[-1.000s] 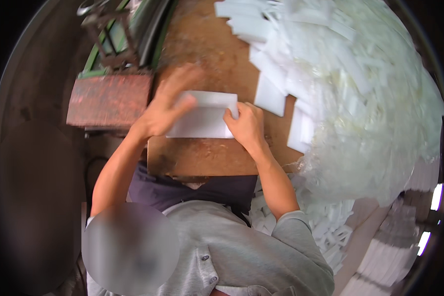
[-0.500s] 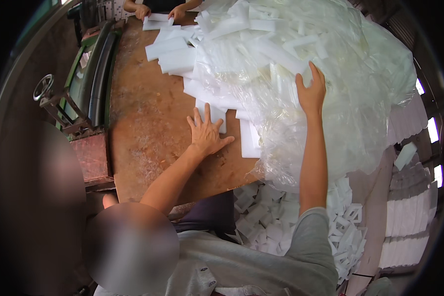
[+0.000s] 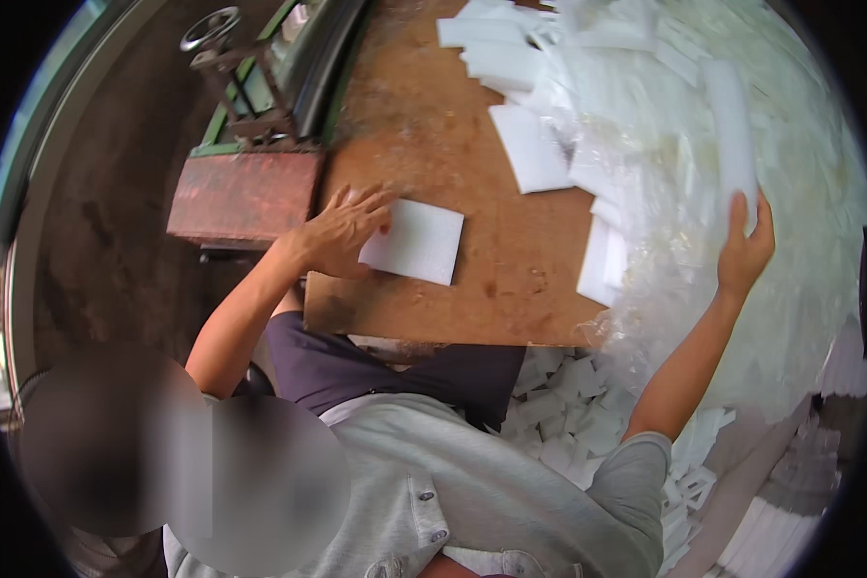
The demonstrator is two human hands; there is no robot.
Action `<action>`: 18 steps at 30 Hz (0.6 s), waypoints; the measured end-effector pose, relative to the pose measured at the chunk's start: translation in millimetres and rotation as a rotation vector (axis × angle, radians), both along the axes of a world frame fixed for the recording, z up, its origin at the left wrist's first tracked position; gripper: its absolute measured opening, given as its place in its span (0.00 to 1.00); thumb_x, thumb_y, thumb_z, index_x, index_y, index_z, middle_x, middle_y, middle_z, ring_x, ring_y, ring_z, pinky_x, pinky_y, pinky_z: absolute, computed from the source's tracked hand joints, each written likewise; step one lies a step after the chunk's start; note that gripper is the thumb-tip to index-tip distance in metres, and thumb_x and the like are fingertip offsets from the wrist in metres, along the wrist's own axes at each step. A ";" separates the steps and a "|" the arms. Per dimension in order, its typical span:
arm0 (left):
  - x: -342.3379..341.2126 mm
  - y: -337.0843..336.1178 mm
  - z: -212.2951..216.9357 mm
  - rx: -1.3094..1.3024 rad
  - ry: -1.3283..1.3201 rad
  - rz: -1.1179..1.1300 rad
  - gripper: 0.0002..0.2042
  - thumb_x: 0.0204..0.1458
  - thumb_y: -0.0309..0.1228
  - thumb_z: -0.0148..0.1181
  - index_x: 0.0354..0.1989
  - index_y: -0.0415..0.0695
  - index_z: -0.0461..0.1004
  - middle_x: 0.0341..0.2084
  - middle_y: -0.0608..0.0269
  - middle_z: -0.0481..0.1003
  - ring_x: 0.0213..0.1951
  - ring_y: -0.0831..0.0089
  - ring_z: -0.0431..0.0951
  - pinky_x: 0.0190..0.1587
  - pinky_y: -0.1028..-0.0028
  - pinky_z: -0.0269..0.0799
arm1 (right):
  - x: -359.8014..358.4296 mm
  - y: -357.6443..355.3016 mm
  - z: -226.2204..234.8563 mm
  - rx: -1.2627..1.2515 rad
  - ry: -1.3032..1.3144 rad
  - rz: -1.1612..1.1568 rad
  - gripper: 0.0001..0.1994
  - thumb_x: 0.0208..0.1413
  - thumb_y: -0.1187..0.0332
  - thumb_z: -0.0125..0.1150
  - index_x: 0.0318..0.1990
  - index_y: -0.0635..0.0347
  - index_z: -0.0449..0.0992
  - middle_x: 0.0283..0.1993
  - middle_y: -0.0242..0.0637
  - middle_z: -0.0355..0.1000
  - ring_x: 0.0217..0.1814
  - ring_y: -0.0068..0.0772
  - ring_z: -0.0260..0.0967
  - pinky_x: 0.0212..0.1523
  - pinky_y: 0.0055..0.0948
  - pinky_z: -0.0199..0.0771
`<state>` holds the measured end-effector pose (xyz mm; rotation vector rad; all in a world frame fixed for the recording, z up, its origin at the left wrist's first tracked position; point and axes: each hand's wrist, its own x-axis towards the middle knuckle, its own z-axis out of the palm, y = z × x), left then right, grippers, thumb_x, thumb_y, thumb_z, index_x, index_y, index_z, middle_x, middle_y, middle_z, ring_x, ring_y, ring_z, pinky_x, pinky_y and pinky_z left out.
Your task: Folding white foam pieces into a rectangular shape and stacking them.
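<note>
My left hand [image 3: 345,229] lies flat on the brown wooden table [image 3: 491,289], fingers spread, its fingertips pressing the left edge of a small white flat bag [image 3: 416,241]. My right hand [image 3: 745,252] is stretched out to the right into a big heap of clear and white plastic bags [image 3: 742,125]. Its thumb and fingers close on a long white bag [image 3: 732,135] sticking up from the heap.
A rusty red metal block [image 3: 246,196] and a green machine frame with a handwheel [image 3: 250,87] stand left of the table. More white bags [image 3: 530,144] lie at the table's far side. Loose bags [image 3: 568,414] litter the floor below the table's edge.
My left hand has drawn back to the table's near left and now holds down one white bag. My right hand has shifted further right in the heap and taken hold of a long bag.
</note>
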<state>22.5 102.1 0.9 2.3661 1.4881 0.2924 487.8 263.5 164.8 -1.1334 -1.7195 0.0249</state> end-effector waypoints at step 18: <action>-24.0 -105.7 30.8 0.282 -0.352 0.895 0.16 0.52 0.32 0.64 0.47 0.37 0.75 0.36 0.46 0.72 0.36 0.48 0.76 0.39 0.57 0.73 | -258.3 -95.7 -174.4 -1.467 0.447 1.023 0.26 0.63 0.47 0.50 0.45 0.66 0.75 0.34 0.43 0.74 0.39 0.43 0.73 0.51 0.47 0.73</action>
